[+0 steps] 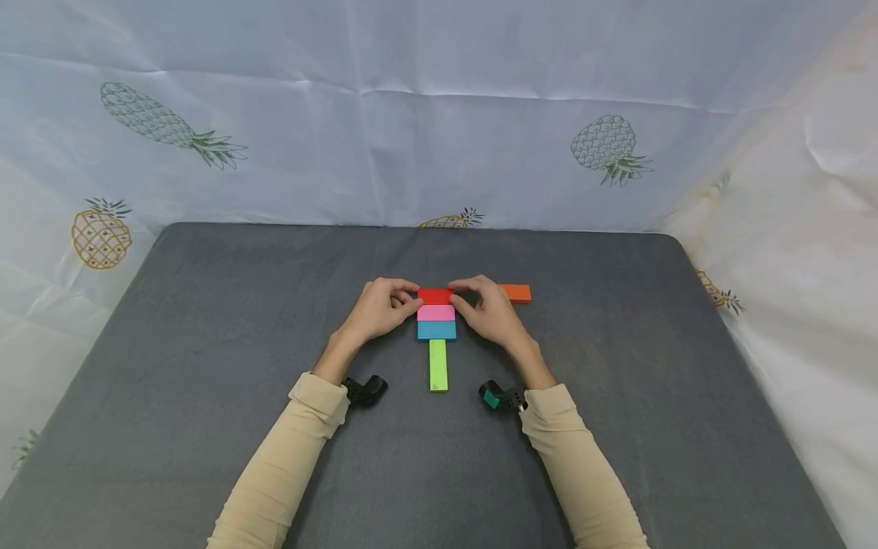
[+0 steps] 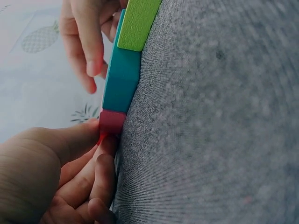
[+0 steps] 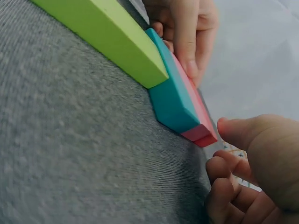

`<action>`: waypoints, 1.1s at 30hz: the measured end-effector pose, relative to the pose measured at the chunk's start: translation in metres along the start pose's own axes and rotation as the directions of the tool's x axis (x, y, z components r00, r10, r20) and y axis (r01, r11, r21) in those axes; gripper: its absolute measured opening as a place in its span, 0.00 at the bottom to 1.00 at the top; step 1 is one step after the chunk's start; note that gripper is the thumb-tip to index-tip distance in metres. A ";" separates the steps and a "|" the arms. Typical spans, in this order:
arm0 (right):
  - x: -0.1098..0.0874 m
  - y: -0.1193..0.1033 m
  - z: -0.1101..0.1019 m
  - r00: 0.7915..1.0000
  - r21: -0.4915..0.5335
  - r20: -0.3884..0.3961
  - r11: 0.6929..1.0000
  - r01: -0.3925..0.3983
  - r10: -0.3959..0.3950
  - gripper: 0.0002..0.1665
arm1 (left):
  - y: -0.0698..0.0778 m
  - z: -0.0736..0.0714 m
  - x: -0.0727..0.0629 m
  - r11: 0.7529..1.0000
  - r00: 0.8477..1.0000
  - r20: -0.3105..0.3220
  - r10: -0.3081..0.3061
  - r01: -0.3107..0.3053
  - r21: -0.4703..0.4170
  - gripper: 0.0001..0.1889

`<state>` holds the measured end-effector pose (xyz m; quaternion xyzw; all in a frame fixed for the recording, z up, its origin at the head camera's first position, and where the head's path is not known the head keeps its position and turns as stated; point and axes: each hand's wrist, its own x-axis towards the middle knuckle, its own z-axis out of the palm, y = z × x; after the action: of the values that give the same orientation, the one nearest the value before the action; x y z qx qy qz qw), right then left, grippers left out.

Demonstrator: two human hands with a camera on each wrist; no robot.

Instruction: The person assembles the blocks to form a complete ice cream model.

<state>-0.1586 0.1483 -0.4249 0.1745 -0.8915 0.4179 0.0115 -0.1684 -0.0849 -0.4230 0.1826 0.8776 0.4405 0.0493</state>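
Note:
A red block [image 1: 435, 296] lies at the far end of a flat row of coloured blocks on the table. My left hand [image 1: 381, 309] holds its left end between thumb and index finger. At its right end is my right hand [image 1: 485, 309], thumb and index finger at the near and far corners. Against the red block lies a pink block [image 1: 436, 313], then a blue block [image 1: 436, 330]. A green block [image 1: 438, 366] runs lengthwise toward me from the middle of the blue one. In the left wrist view, the left thumb and fingers [image 2: 103, 170] come up to the row's end.
An orange block [image 1: 516, 293] lies just beyond the right hand, partly hidden by it. The dark grey cloth-covered table [image 1: 206, 427] extends on both sides. A white curtain [image 1: 439, 152] with pineapple prints hangs along the table's far edge.

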 end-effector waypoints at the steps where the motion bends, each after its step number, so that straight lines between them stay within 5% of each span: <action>1: 0.000 0.000 -0.002 1.000 0.005 -0.006 1.000 -0.001 0.001 0.18 | 0.000 0.000 0.000 1.000 1.000 0.001 -0.004 0.004 -0.002 0.17; 33: -0.027 0.049 -0.073 0.994 -0.039 -0.062 0.995 -0.090 0.088 0.22 | -0.001 0.001 -0.001 0.999 1.000 0.011 -0.021 0.021 -0.045 0.17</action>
<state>-0.1585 0.2400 -0.4184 0.1215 -0.9062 0.4044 0.0234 -0.1679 -0.0852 -0.4248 0.1745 0.8690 0.4589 0.0625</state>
